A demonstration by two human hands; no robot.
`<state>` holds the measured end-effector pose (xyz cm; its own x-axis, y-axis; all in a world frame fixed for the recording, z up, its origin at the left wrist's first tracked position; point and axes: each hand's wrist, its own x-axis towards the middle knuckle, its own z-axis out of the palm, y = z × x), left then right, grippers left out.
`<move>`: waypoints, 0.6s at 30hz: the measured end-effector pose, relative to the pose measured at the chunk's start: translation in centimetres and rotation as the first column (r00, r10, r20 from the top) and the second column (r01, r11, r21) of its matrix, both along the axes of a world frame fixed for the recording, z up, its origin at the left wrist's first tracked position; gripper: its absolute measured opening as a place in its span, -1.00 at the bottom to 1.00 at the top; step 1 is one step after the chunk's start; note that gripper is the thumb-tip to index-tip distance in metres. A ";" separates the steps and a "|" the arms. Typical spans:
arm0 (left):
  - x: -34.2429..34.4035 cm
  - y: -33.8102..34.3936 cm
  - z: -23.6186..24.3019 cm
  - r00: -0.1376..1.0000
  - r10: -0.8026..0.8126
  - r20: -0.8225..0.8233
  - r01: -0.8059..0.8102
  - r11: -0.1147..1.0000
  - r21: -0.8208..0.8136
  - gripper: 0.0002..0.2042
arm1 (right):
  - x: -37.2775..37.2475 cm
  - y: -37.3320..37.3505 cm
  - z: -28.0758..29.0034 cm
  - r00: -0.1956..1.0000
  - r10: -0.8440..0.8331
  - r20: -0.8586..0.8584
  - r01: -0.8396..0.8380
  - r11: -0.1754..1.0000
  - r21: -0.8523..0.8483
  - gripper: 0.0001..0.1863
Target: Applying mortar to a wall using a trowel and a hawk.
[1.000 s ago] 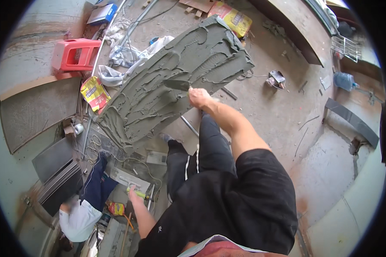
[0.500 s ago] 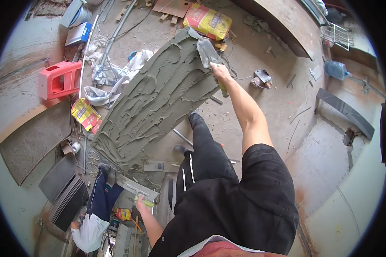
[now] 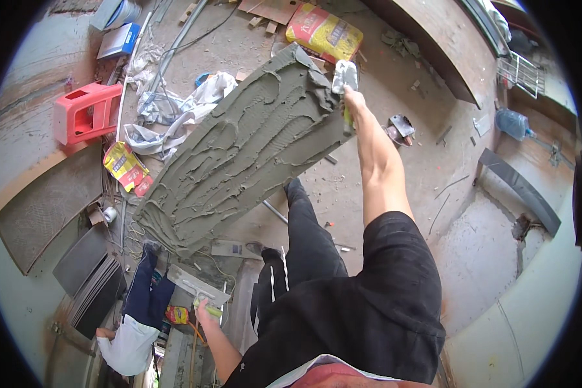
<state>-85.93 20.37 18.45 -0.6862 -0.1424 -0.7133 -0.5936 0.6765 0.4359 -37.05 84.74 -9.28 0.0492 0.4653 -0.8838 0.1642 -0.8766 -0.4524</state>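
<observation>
A long slab coated with wet grey mortar (image 3: 239,142) slants across the middle, its surface ridged with trowel strokes. At its far right end, my right hand (image 3: 353,100) is closed round the green handle of a trowel (image 3: 344,74). That blade is over the slab's far right corner, beside a rough lump of mortar; whether it touches is hard to tell. Low on the left, away from the mortar, my left hand (image 3: 205,314) is closed on the green handle of a wide flat plastering trowel (image 3: 194,284).
A co-worker (image 3: 132,346) in a white top is close at lower left. Beyond the slab lies a yellow-and-red bag (image 3: 323,33). Crumpled plastic sheeting (image 3: 168,119) and a red stool (image 3: 87,113) stand left. A small power tool (image 3: 401,129) sits on the floor at right.
My right hand has moved right with its trowel, and the blade has tilted to show a pale face. Mortar is now bunched at the far corner. My left hand has shifted slightly left.
</observation>
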 end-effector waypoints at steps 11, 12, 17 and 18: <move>4.1 7.3 0.4 0.998 0.049 -0.034 -0.050 0.999 -0.018 -0.73 | -2.4 7.8 -4.2 0.978 -0.075 0.193 0.067 0.997 0.050 -0.49; 4.2 6.8 0.3 0.997 0.065 -0.028 -0.066 0.998 -0.023 -0.73 | -2.3 7.2 -3.8 0.972 -0.104 0.211 0.086 0.992 0.094 -0.48; 4.4 1.3 0.0 0.994 0.113 0.000 -0.113 0.994 -0.002 -0.70 | -2.6 -2.6 4.1 0.988 0.051 0.148 -0.049 0.999 -0.014 -0.37; 4.6 1.2 -0.9 0.992 0.127 0.014 -0.127 0.992 0.004 -0.70 | -0.3 -6.8 2.8 0.961 0.123 0.246 -0.117 0.992 -0.039 -0.35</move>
